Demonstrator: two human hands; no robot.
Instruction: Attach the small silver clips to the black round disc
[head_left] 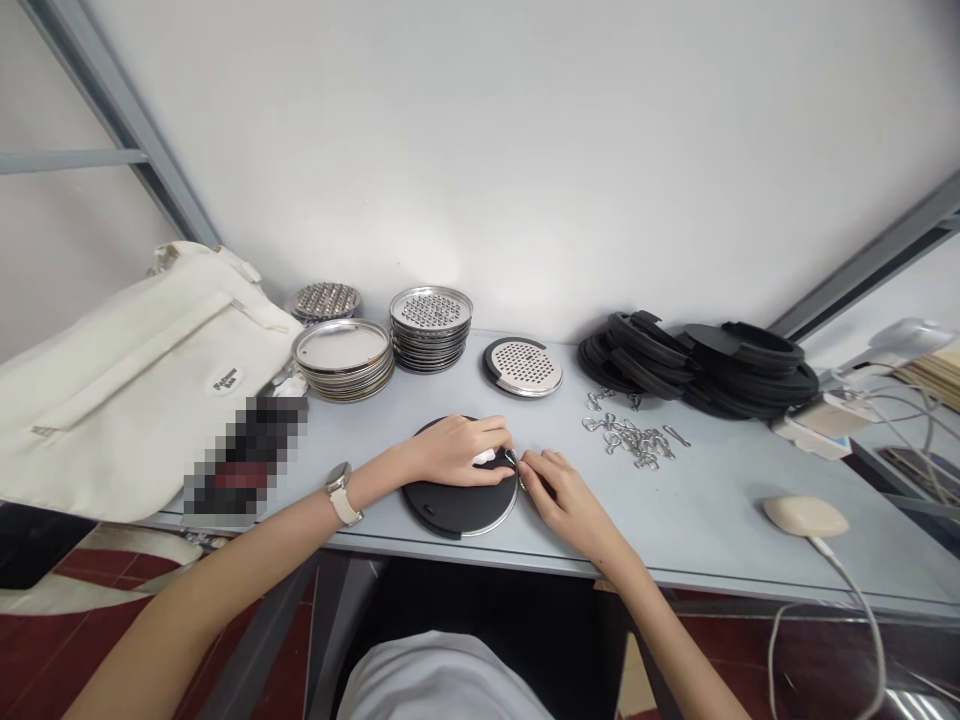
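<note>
A black round disc (457, 505) with a silver metal rim on its right side lies flat near the table's front edge. My left hand (457, 450) rests on top of it, fingers and thumb curled around a small white wad (485, 457). A bent wire clip (511, 458) shows at the disc's right edge, between the two hands. There my right hand (555, 495) is closed, its thumb and fingertips pinching at the clip; part of the clip is hidden by the fingers. More loose wire clips (637, 440) lie in a pile to the right.
Behind stand stacks of round metal grater plates (431, 310), plain-looking metal discs (341, 345) and a grater plate in a black holder (525, 367). Black plastic rings (735, 365) are piled right. A cream bag (150, 380) lies left; a cabled beige device (806, 515) sits right.
</note>
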